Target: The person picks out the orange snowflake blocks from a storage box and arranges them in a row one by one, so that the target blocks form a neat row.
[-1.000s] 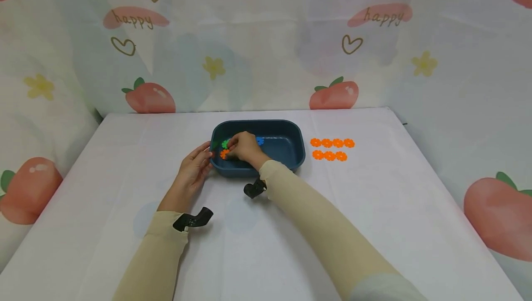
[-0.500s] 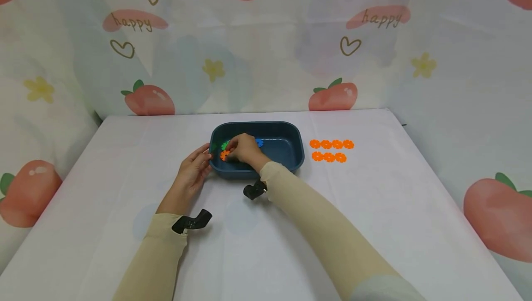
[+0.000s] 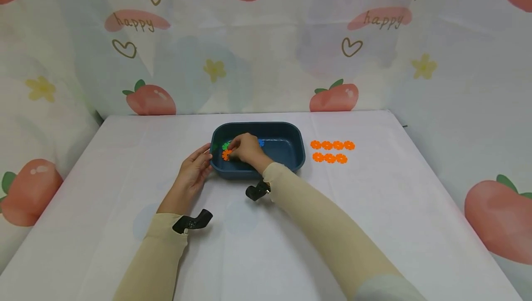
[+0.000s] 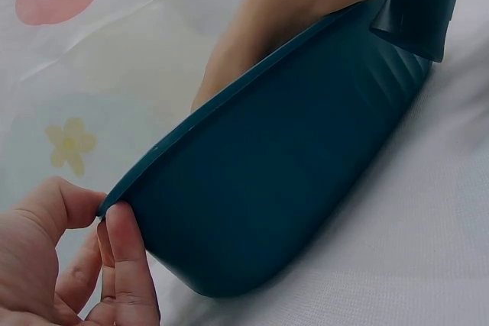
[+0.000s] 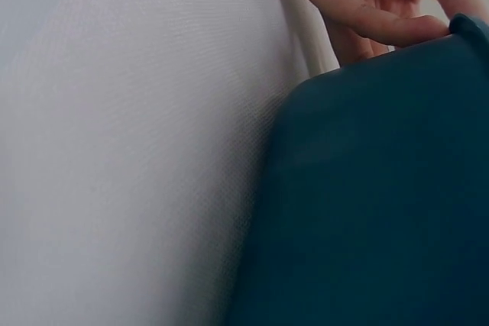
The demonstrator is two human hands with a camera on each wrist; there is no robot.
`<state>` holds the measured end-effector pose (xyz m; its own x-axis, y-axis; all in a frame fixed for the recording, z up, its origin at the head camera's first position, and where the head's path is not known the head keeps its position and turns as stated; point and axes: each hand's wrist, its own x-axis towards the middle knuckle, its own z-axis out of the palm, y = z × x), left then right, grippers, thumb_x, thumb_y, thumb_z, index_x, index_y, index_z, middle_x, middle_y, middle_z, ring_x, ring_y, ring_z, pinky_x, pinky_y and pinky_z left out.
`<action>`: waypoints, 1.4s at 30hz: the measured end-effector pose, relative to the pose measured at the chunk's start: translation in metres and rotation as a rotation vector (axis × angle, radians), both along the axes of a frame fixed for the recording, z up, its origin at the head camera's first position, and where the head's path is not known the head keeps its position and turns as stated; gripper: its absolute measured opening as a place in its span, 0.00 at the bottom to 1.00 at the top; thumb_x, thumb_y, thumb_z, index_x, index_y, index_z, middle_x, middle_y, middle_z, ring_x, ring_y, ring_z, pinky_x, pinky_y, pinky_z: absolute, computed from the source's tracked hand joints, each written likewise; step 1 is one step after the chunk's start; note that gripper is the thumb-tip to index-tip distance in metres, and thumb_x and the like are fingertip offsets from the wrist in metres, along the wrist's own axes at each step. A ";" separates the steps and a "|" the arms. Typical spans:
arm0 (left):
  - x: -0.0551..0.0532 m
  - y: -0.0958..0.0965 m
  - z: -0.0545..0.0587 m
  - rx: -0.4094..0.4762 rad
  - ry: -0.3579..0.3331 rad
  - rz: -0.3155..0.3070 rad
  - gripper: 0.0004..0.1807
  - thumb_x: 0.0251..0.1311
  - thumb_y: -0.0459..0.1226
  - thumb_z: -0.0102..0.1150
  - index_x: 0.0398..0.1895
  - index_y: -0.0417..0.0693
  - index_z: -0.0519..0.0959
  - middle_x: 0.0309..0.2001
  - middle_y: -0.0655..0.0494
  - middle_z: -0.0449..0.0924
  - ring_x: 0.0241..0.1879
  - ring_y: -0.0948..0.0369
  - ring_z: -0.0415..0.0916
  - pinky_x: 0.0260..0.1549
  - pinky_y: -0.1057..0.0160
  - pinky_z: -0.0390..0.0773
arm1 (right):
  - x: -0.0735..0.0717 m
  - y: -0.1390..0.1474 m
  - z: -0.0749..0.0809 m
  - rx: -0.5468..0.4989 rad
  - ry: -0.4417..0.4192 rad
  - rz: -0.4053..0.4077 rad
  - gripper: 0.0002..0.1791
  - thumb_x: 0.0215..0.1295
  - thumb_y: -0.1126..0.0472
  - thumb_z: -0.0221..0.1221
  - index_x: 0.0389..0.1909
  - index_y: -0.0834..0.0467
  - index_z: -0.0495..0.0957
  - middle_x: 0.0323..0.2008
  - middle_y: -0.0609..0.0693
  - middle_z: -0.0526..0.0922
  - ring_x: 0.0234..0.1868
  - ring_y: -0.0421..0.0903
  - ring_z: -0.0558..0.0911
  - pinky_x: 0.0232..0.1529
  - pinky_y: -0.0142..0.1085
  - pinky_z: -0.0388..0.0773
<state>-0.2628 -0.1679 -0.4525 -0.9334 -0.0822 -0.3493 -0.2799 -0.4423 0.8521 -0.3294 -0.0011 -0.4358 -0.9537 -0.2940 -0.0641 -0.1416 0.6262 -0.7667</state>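
Note:
A dark blue plastic basin (image 3: 284, 151) stands on the table. My left hand (image 3: 193, 171) pinches the rim at its left end; in the left wrist view the thumb lies over the rim and the fingers (image 4: 128, 253) against the outer wall. Inside the basin, my right hand (image 3: 248, 149) has its fingers curled, thumb and fingertips on an orange flower-shaped piece (image 3: 226, 154), partly covered by them. Just behind that lies a green piece (image 3: 226, 146), and a blue piece (image 3: 261, 142) shows past the knuckles. The right wrist view has only the basin's outer wall (image 5: 374, 196) and the left hand.
Right of the basin lie two rows of orange flower-shaped pieces, a back row (image 3: 332, 145) and a shorter front row (image 3: 329, 158). A white cloth covers the table (image 3: 374, 208). Behind it hangs a printed cloth backdrop (image 3: 266, 61). Black wrist cameras (image 3: 192, 221) sit on both sleeves.
The view shifts slightly with the head. Both hands keep their places, the left at the basin rim and the right at the orange piece.

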 end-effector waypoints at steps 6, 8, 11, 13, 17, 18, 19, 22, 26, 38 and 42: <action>0.000 0.000 0.000 -0.001 -0.005 -0.003 0.26 0.69 0.30 0.52 0.70 0.49 0.68 0.59 0.53 0.72 0.32 0.69 0.75 0.28 0.76 0.78 | 0.001 0.004 0.002 -0.014 0.017 -0.001 0.09 0.54 0.66 0.70 0.37 0.59 0.87 0.38 0.53 0.87 0.39 0.48 0.80 0.40 0.36 0.79; 0.000 0.000 -0.001 0.002 -0.008 -0.001 0.26 0.69 0.30 0.52 0.69 0.50 0.69 0.59 0.53 0.72 0.32 0.69 0.75 0.28 0.76 0.78 | 0.002 0.005 0.002 -0.017 0.014 0.003 0.08 0.55 0.66 0.70 0.37 0.59 0.87 0.39 0.53 0.87 0.37 0.47 0.80 0.36 0.32 0.78; 0.000 0.001 -0.001 0.002 -0.013 0.003 0.25 0.69 0.31 0.53 0.69 0.50 0.69 0.60 0.53 0.72 0.32 0.68 0.75 0.27 0.76 0.78 | 0.002 0.008 0.003 -0.034 0.001 0.006 0.08 0.56 0.66 0.69 0.37 0.60 0.87 0.38 0.54 0.87 0.35 0.46 0.80 0.32 0.30 0.77; -0.001 0.001 -0.001 0.000 -0.014 0.005 0.25 0.68 0.31 0.53 0.68 0.50 0.70 0.59 0.54 0.72 0.32 0.68 0.75 0.28 0.76 0.78 | 0.002 0.010 0.004 -0.047 -0.010 0.008 0.08 0.56 0.67 0.69 0.38 0.60 0.87 0.38 0.55 0.87 0.33 0.44 0.80 0.32 0.29 0.77; -0.001 0.002 -0.001 0.001 -0.008 0.001 0.26 0.68 0.31 0.53 0.69 0.49 0.69 0.59 0.54 0.73 0.32 0.68 0.76 0.28 0.76 0.78 | 0.001 0.015 0.004 -0.073 -0.049 0.015 0.09 0.56 0.67 0.69 0.39 0.62 0.86 0.39 0.56 0.87 0.30 0.44 0.81 0.32 0.30 0.79; -0.001 0.002 -0.001 0.002 -0.005 -0.001 0.26 0.68 0.30 0.52 0.69 0.48 0.69 0.59 0.53 0.73 0.32 0.68 0.76 0.28 0.76 0.78 | 0.001 0.017 0.005 -0.075 -0.057 0.018 0.09 0.57 0.67 0.68 0.39 0.62 0.86 0.39 0.56 0.86 0.30 0.44 0.81 0.33 0.30 0.79; -0.001 0.002 -0.001 0.002 -0.002 -0.003 0.26 0.68 0.30 0.52 0.70 0.48 0.68 0.59 0.54 0.72 0.32 0.68 0.76 0.28 0.76 0.78 | 0.001 0.018 0.005 -0.076 -0.067 0.021 0.09 0.57 0.67 0.68 0.39 0.62 0.86 0.39 0.56 0.86 0.30 0.44 0.82 0.33 0.30 0.80; -0.001 0.002 -0.001 0.001 0.004 -0.005 0.26 0.69 0.30 0.52 0.70 0.48 0.68 0.60 0.53 0.72 0.32 0.69 0.76 0.28 0.77 0.78 | 0.001 0.023 0.006 -0.077 -0.089 0.032 0.08 0.58 0.68 0.67 0.39 0.62 0.86 0.39 0.57 0.87 0.32 0.46 0.84 0.35 0.32 0.82; -0.001 0.002 0.000 0.005 0.007 0.002 0.26 0.68 0.30 0.52 0.70 0.48 0.68 0.61 0.52 0.71 0.32 0.69 0.76 0.27 0.77 0.78 | 0.001 0.028 0.007 -0.087 -0.112 0.051 0.08 0.58 0.69 0.67 0.39 0.63 0.86 0.40 0.58 0.87 0.34 0.48 0.86 0.36 0.34 0.83; 0.001 0.001 -0.001 -0.003 0.023 -0.018 0.27 0.69 0.29 0.51 0.71 0.47 0.66 0.64 0.51 0.69 0.34 0.70 0.78 0.28 0.77 0.77 | 0.001 0.043 0.008 -0.142 -0.147 0.032 0.09 0.60 0.69 0.66 0.41 0.65 0.85 0.45 0.60 0.85 0.38 0.51 0.86 0.38 0.34 0.84; 0.002 0.000 0.000 -0.001 0.017 -0.012 0.27 0.69 0.29 0.51 0.71 0.47 0.66 0.61 0.53 0.71 0.33 0.70 0.77 0.27 0.77 0.76 | 0.003 0.051 0.010 -0.145 -0.137 0.025 0.09 0.61 0.68 0.65 0.42 0.65 0.84 0.46 0.60 0.85 0.39 0.50 0.86 0.39 0.34 0.84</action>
<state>-0.2609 -0.1676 -0.4530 -0.9403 -0.0716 -0.3329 -0.2702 -0.4378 0.8575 -0.3269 0.0500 -0.4256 -0.9312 -0.3330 -0.1482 -0.0436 0.5055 -0.8617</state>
